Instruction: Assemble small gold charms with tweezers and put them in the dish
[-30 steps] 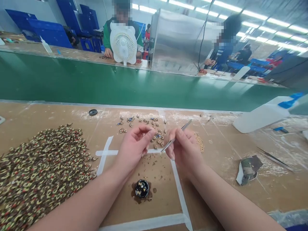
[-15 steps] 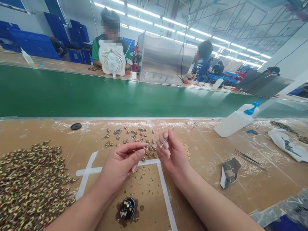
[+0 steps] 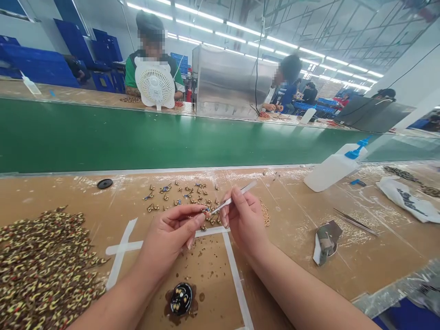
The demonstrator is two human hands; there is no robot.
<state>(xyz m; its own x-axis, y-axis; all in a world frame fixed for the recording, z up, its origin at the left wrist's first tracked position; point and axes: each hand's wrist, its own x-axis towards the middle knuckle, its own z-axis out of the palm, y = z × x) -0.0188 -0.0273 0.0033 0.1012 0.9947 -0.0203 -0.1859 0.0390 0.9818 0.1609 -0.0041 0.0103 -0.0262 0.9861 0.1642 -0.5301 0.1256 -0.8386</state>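
My left hand (image 3: 178, 225) pinches a small blue and brass-coloured part (image 3: 206, 211) between thumb and fingertips. Metal tweezers (image 3: 237, 196) are held in my right hand (image 3: 244, 215), with their tip at or very near that part; contact is too small to make out. Beyond both hands lie several small brass-coloured pieces (image 3: 189, 189), some with blue bits. A pile of tiny tan pieces (image 3: 265, 214) is just right of my right hand. Nearer to me, a black round dish (image 3: 181, 299) holds dark liquid and a few small pieces.
At the left spreads a large heap of brown and yellow parts (image 3: 44, 261). A black lid (image 3: 105, 184) lies behind it. White bottles (image 3: 332, 172), spare tweezers (image 3: 355, 222) and a crumpled cloth (image 3: 326, 242) are on the right. Past the green belt (image 3: 137, 142), people sit working near a fan (image 3: 155, 85).
The tweezers in my right hand have swung so their tip points left and reaches the part in my left hand. The whole view has shifted slightly.
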